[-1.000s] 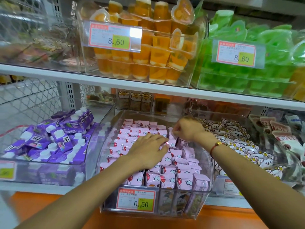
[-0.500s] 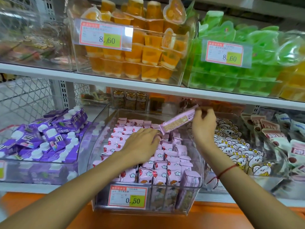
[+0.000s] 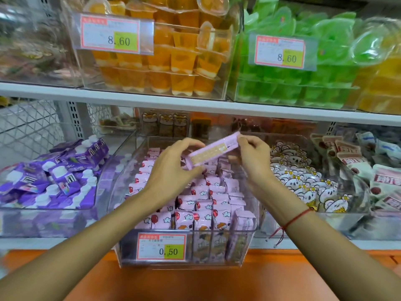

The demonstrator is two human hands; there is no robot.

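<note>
A long pink snack packet (image 3: 213,151) is held tilted above a clear plastic bin (image 3: 249,242) full of several pink packets (image 3: 195,205) standing in rows. My left hand (image 3: 173,170) pinches the packet's lower left end between thumb and fingers. My right hand (image 3: 251,157) pinches its upper right end. The packet's printed back side faces me. A price tag (image 3: 161,246) reading 0.50 is on the bin's front.
Left of it sits a bin of purple pouches (image 3: 54,177); to the right, bins of white cartoon packets (image 3: 303,177) and brown-and-white packets (image 3: 368,166). The shelf above (image 3: 195,103) carries orange jelly cups (image 3: 165,57) and green jelly cups (image 3: 303,72). An orange ledge (image 3: 195,283) runs below.
My right hand pulled a long pink packet up out of the bin. My left hand then lifted off the packets and took hold of the packet's lower end.
</note>
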